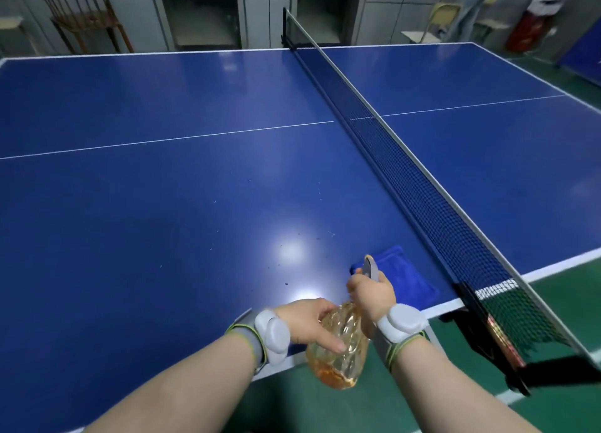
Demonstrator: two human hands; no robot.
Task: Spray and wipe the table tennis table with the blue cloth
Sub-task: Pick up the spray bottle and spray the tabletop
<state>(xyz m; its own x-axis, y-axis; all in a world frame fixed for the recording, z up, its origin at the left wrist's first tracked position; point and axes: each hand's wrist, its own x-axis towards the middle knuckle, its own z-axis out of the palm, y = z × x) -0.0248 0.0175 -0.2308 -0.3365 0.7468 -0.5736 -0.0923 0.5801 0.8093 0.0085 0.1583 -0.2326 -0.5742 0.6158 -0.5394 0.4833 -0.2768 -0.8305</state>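
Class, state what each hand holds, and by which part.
Both hold the amber spray bottle: left hand round its body, right hand round its neck at the trigger head.

Our bare left forearm (pixel 201 384) and right forearm (pixel 455 390) reach forward and angle in toward each other. Our left hand (pixel 309 325) cups the body of the spray bottle (pixel 338 351) from the side, fingers wrapped across it. Our right hand (pixel 370 297) grips the bottle's neck just above, knuckles toward us. Each wrist wears a grey strap with a pale rounded unit: left band (pixel 271 335), right band (pixel 401 322).
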